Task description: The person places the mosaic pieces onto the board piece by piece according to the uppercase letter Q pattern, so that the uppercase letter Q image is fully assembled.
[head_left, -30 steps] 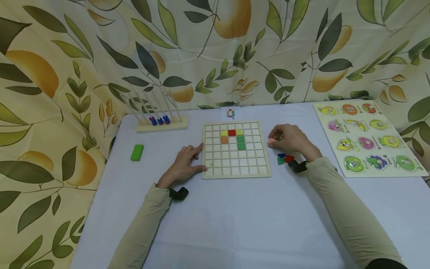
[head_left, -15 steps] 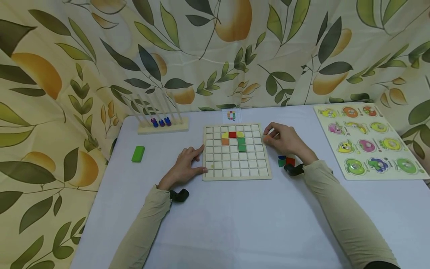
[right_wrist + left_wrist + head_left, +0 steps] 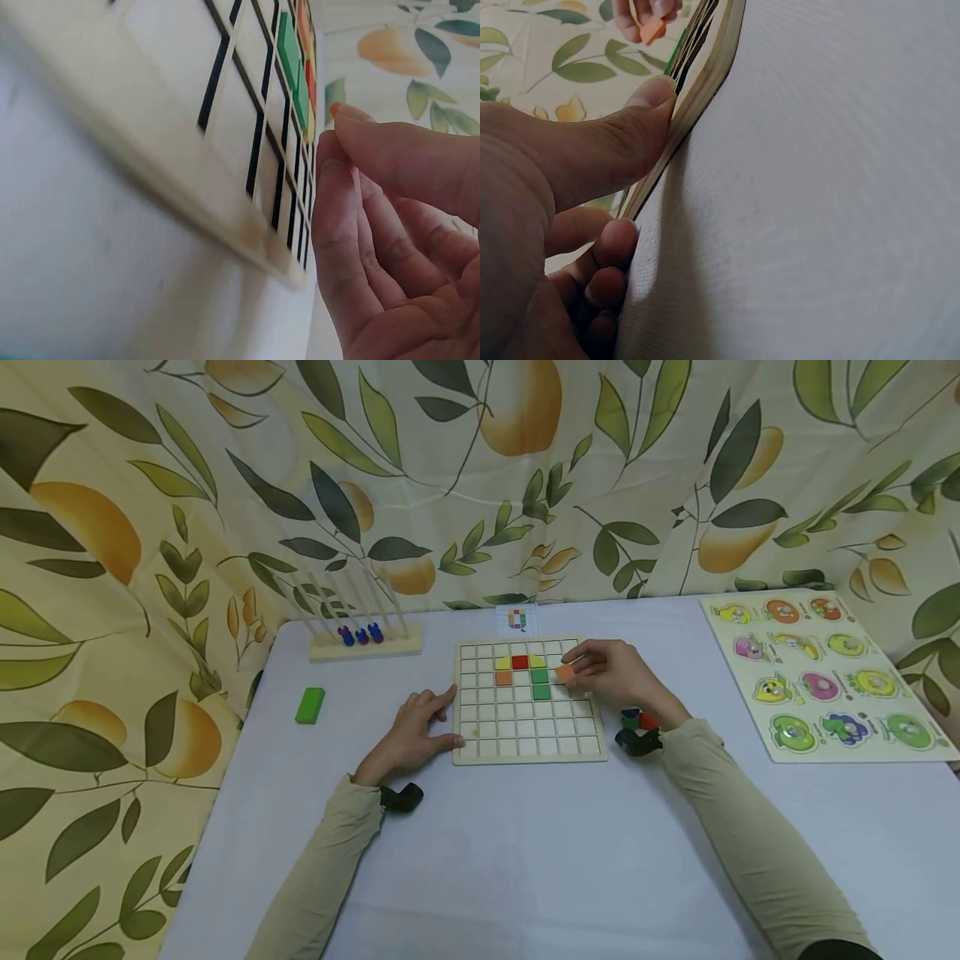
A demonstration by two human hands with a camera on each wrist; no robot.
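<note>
At the left of the desk [image 3: 480,860], a green rectangular block [image 3: 310,705] lies with its long axis running away from the person. The left hand [image 3: 408,727] has not moved: thumb and index are spread apart and rest against the left edge of the wooden grid board [image 3: 528,761], the other fingers loosely bent, pinching nothing visible. On the board, yellow corner tiles [image 3: 502,663] flank a red tile [image 3: 520,662]; a seated orange tile [image 3: 503,677] is below left, two green tiles [image 3: 540,676] below right.

Change: the right hand [image 3: 618,672] has advanced left from the board's right edge, bringing a second orange tile [image 3: 564,673] over the right-hand columns. Judged status: in transfer, not yet seated. The right fingers are nearly closed, thumb and fingertip pinching this tile. Its free end points left toward the green tiles, edges askew to the grid; it looks square, without a discernible long axis. Loose tiles [image 3: 630,718] lie right of the board
</note>
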